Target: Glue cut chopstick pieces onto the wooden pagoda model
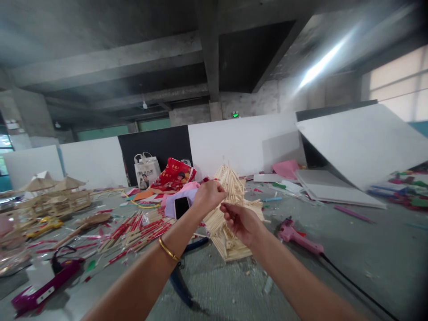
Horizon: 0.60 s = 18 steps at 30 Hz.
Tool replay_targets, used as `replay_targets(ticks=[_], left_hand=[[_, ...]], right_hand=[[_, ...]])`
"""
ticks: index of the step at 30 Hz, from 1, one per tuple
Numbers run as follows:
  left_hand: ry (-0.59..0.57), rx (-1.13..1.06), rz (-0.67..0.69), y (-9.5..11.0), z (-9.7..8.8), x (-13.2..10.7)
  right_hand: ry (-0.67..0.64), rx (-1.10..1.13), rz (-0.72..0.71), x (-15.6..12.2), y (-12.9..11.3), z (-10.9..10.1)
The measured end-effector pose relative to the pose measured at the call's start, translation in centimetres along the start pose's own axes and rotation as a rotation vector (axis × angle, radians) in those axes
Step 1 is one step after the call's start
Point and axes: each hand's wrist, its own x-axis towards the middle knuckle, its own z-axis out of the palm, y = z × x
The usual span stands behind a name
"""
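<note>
A small tower built of pale wooden sticks [230,214] stands on the grey concrete floor in front of me. My left hand [209,196], with a gold bangle on its wrist, is closed on the sticks of the tower's upper roof. My right hand [240,220] is curled at the tower's middle tier, fingers pinched on a stick there.
A pink glue gun [294,236] with a black cord lies to the right. A heap of red-wrapped chopsticks [137,234] and a phone [182,207] lie left of the tower. Another glue gun [43,287] is at near left. Stick-built houses [55,196] stand far left. White boards [361,147] lean behind.
</note>
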Motion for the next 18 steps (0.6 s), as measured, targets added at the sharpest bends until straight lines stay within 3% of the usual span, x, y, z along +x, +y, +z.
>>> replay_targets(ticks=[8, 18], left_hand=[[-0.012, -0.015, -0.002, 0.2, -0.3, -0.1], [-0.016, 0.004, 0.013, 0.2, -0.4, -0.1]], right_hand=[[0.046, -0.014, 0.032, -1.5, -0.1, -0.8], [0.016, -0.033, -0.007, 0.7, -0.3, 0.0]])
